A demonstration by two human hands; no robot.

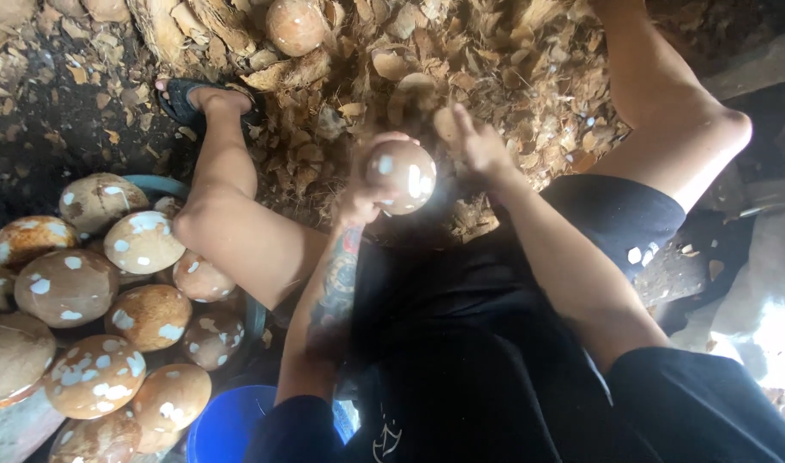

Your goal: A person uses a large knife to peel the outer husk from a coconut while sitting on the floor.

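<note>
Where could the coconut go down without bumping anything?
The dark bare ground left of the sandalled foot, above the coconut pile, is freest. Ahead, the husk scraps cover everything. The pile and the blue bucket are crowded. The left hand holds the coconut; the right hand touches it.

The person is wearing a black short-sleeved shirt with a small white line drawing showing near the lower hem. Black shorts are covering the thighs, leaving both knees and lower legs bare. A dark flip-flop sandal (pixel 185 100) is sitting on the one foot in view, its strap running between the toes. A dark tattoo is running along the left forearm (pixel 332 291). Both hands are bare, with no gloves or rings showing.
</note>
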